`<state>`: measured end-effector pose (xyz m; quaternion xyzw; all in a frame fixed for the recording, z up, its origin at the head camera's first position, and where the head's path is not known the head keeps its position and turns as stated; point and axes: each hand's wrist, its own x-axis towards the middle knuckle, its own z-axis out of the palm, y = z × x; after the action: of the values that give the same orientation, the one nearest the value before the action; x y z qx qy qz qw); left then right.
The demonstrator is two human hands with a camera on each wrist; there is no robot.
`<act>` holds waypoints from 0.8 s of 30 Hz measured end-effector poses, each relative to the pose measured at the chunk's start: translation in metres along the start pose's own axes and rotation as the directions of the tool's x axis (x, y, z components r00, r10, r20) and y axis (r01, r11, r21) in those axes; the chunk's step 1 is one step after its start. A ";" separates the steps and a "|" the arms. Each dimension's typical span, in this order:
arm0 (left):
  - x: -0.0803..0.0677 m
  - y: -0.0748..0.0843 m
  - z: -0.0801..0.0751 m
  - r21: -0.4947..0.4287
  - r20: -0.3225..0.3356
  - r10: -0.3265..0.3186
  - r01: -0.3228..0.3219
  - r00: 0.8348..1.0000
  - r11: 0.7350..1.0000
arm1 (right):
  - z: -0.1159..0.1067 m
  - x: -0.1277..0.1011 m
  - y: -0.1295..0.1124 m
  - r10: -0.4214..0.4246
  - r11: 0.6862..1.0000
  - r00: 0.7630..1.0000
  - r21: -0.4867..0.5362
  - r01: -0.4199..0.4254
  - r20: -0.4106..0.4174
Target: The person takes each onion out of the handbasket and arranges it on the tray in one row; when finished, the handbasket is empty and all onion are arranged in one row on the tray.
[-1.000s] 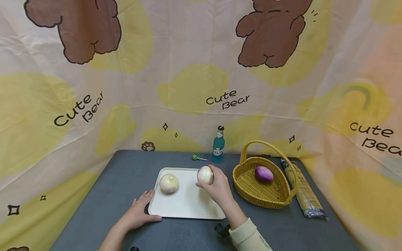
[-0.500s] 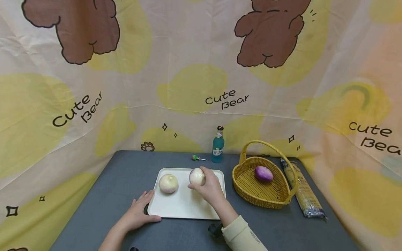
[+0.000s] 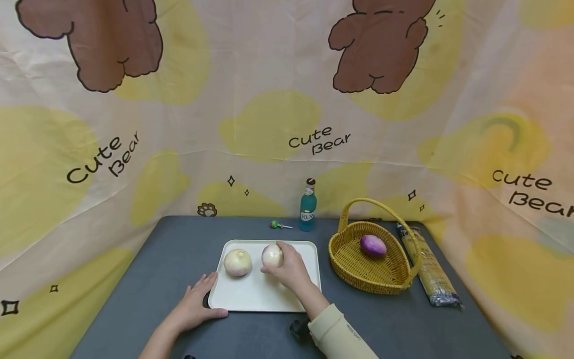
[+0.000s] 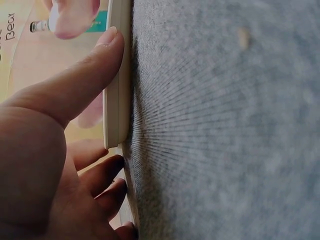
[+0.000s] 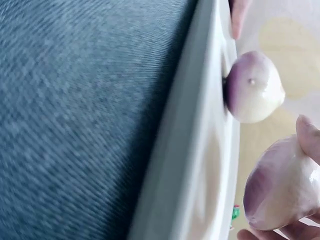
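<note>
My right hand (image 3: 289,269) holds a white-and-purple onion (image 3: 272,256) between thumb and fingers over the white tray (image 3: 251,299). In the right wrist view this onion (image 5: 280,185) is clear of the tray surface. A second pale onion (image 3: 237,263) sits on the tray's left part, also seen in the right wrist view as an onion (image 5: 254,87) with a purple side. At the tray's front left corner is my left hand (image 3: 196,302), fingers extended along the left side. Its thumb (image 4: 95,62) lies against the front rim in the left wrist view.
Right of the tray stands a yellow wicker basket (image 3: 367,284) with a raised handle and a purple onion (image 3: 373,246) inside. A long plastic packet (image 3: 432,271) lies beyond it. Behind the tray are a blue bottle (image 3: 307,207) and a lollipop (image 3: 278,225).
My right hand has carried the onion left over the tray, closer to the other onion. My left hand stays at the tray corner. The head view has shifted slightly.
</note>
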<state>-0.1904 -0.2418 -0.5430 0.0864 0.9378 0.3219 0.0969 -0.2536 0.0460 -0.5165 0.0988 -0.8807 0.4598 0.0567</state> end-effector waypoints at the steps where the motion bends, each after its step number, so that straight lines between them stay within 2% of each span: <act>1: 0.000 0.000 0.000 -0.001 0.000 -0.002 0.002 1.000 1.000 | 0.001 0.000 0.000 0.002 1.000 1.000 0.002 -0.002 0.005; 10: 0.002 0.001 0.000 0.006 -0.004 0.001 -0.001 1.000 1.000 | 0.013 0.005 0.007 0.074 0.997 0.995 -0.031 -0.072 0.065; 18: -0.001 0.004 -0.001 -0.002 -0.008 0.015 -0.015 1.000 1.000 | 0.016 0.005 0.011 0.065 0.995 0.992 -0.082 -0.056 0.111; 24: -0.001 0.003 -0.001 0.002 0.002 -0.009 0.009 1.000 1.000 | 0.016 0.004 0.009 0.082 0.993 0.987 -0.090 -0.070 0.141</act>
<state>-0.1899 -0.2406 -0.5403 0.0825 0.9385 0.3202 0.0992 -0.2601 0.0370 -0.5322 0.0957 -0.9044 0.4154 -0.0206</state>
